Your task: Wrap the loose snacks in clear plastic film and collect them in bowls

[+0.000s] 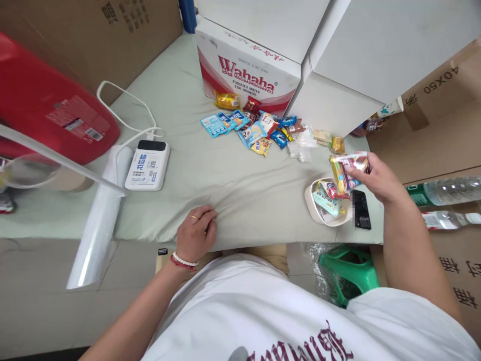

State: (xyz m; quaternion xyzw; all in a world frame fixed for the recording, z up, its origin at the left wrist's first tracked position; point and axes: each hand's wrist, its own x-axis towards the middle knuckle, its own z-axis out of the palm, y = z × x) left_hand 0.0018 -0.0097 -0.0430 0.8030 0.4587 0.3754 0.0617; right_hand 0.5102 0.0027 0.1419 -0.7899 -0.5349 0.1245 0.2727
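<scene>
My right hand grips several snack packets, a purple-and-white one on top and a yellow one beneath. They hover over the back right rim of a small white tub. Inside the tub lie a mint-green packet and other wrapped snacks. A dark phone lies just right of the tub. My left hand rests curled at the table's front edge, with nothing visible in its fingers. Beyond both hands is a loose pile of wrapped snacks, among them a light-blue packet and a yellow packet.
A Wahaha carton and white boxes stand behind the pile. On the left are a white power bank with a cable, a clear plastic roll and a red jug. Plastic bottles lie at right.
</scene>
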